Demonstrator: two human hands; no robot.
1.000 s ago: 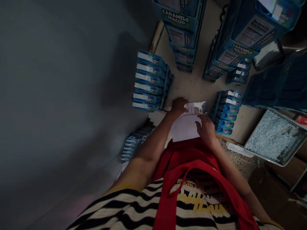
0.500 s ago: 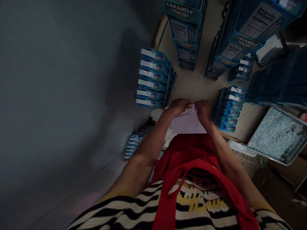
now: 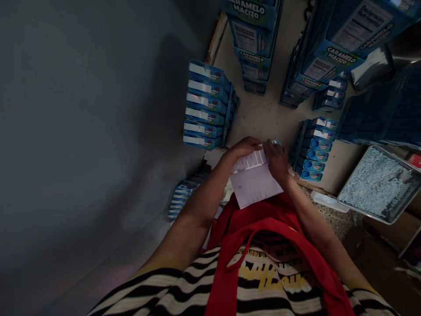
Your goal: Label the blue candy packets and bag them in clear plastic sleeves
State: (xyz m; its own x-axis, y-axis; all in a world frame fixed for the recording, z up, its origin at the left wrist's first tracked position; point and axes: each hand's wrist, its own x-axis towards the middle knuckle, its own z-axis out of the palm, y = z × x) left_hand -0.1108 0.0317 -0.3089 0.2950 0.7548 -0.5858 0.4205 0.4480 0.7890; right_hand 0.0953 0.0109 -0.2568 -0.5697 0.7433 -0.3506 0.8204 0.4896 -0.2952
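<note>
Both hands grip a white sheet (image 3: 256, 186) at the near edge of the pale table (image 3: 255, 112), its lower part hanging out over a red apron (image 3: 263, 226). The left hand (image 3: 246, 148) has its fingers closed on the sheet's far edge; the right hand (image 3: 276, 159) pinches it just beside, fingers bent over the far right corner, where a sliver of blue print (image 3: 276, 142) shows. Creases cross a band of the sheet next to the fingers, and a tiny mark on its plain part is too small to read. Toward the far edge of the table, a left stack of blue boxes (image 3: 251, 59) reads "CARAMELO MACIZO" in white letters; the right stack (image 3: 329, 57) repeats those words and carries a pale panel headed "Declaración Nutrimental", its finer lines illegible. Along the left edge stands a row of smaller blue packs (image 3: 204, 107) with white strips, their logo too small to make out. Another row (image 3: 315, 151) stands by the near edge, right of the hands. Farther right, a metal tray (image 3: 405, 188) holds pale blue pieces (image 3: 375, 182). Yellow lettering on the striped shirt (image 3: 184, 285) appears upside down, partly hidden by the apron.
</note>
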